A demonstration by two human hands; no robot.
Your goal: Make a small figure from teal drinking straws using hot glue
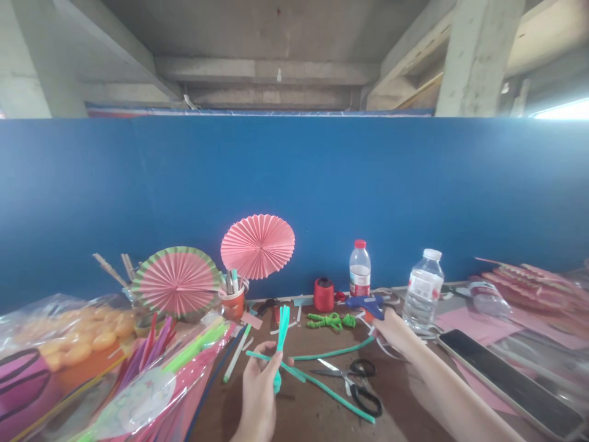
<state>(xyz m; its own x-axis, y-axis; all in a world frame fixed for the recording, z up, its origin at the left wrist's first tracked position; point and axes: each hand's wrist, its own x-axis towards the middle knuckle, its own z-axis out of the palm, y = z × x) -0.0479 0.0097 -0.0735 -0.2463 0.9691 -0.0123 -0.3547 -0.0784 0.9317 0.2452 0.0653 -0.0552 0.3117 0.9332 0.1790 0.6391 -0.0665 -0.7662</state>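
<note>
My left hand [263,379] is closed around a bundle of teal pipe cleaners [283,325], pinched between thumb and fingers, with folded ends standing up. Loose teal pipe cleaners [343,396] stretch out to the right from beside this hand over the brown tabletop. My right hand [390,324] reaches far forward, its fingers around the handle of a blue glue gun [365,304]; the fingertips are partly hidden. Between the hands lie black-handled scissors [363,383], blades pointing left. Green pipe cleaners [332,321], twisted together, lie just beyond them.
A red spool [324,294], a red-capped bottle [360,270] and a water bottle [422,291] stand at the back. Pleated paper fans [257,245] rise by a pen cup [233,302]. Plastic-wrapped supplies [138,393] crowd the left; a phone [510,383] lies right.
</note>
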